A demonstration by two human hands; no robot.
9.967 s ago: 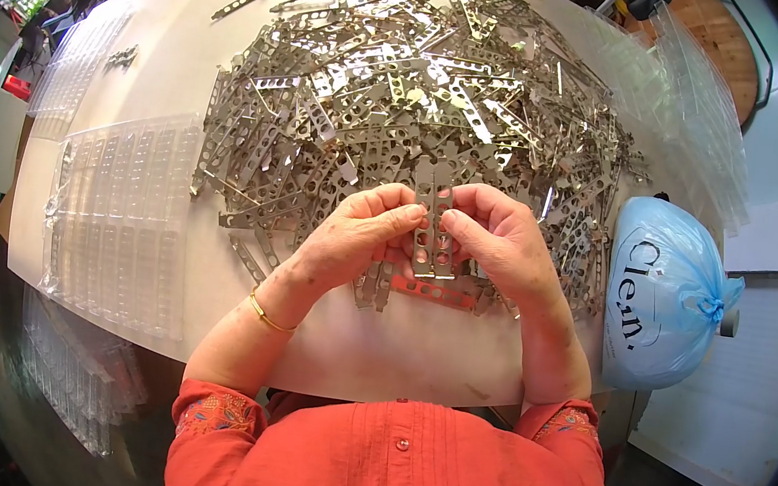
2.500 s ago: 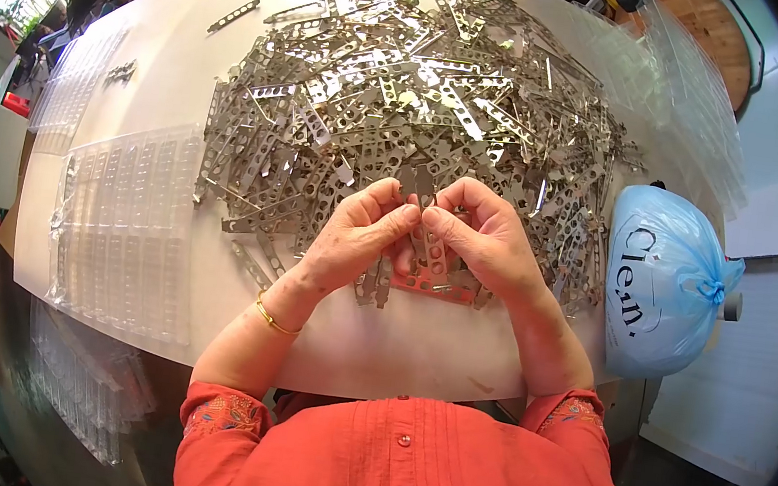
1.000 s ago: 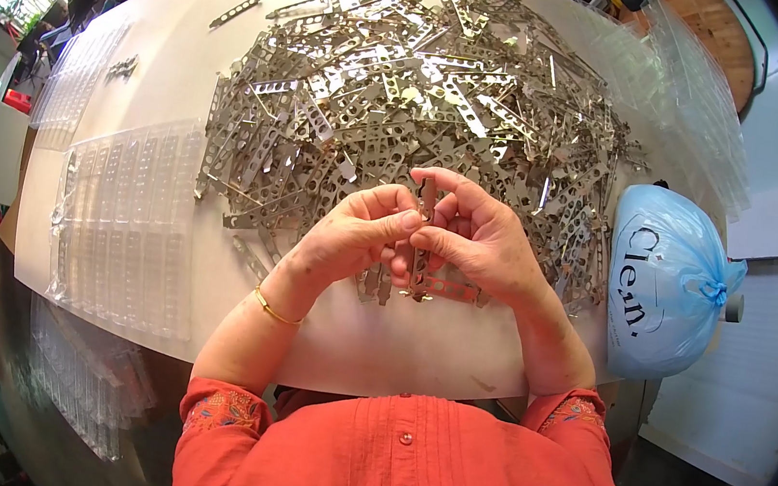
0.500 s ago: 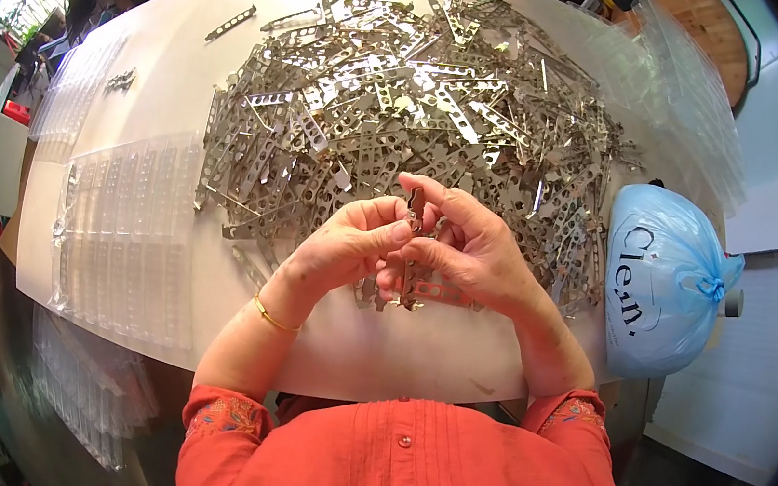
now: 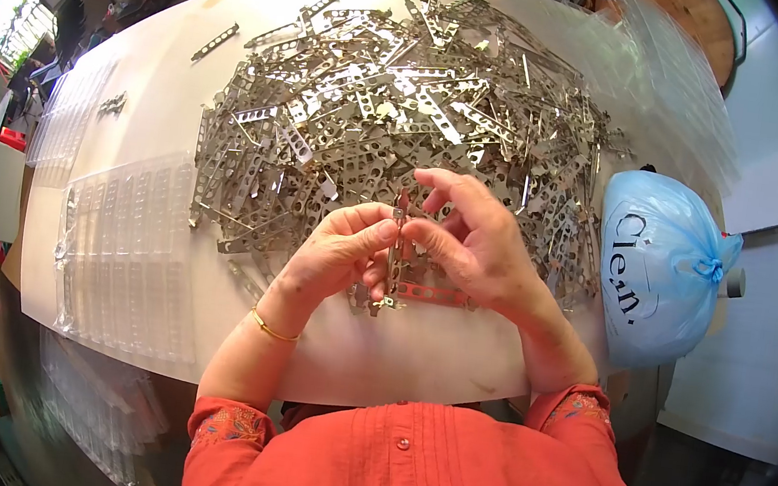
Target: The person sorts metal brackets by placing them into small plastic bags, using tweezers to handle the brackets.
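Observation:
A narrow perforated metal bracket stands upright between my hands, over the near edge of the pile. My left hand pinches it near its upper part between thumb and fingers. My right hand is just to the right, with its thumb tip right at the bracket and the index finger lifted away from the thumb. Behind and below my fingers spreads a large heap of similar metal brackets, many with rows of round holes. A few of them lie on the tabletop just below my hands.
Clear plastic trays lie on the white table at the left, and more hang below its edge. A tied blue plastic bag sits at the right. Clear plastic sheets lie at the back right. One loose bracket is apart at the back left.
My right index finger has lifted off the bracket's top and the right hand has opened somewhat. My left hand keeps its pinch, and more of the bracket shows. The view has shifted slightly.

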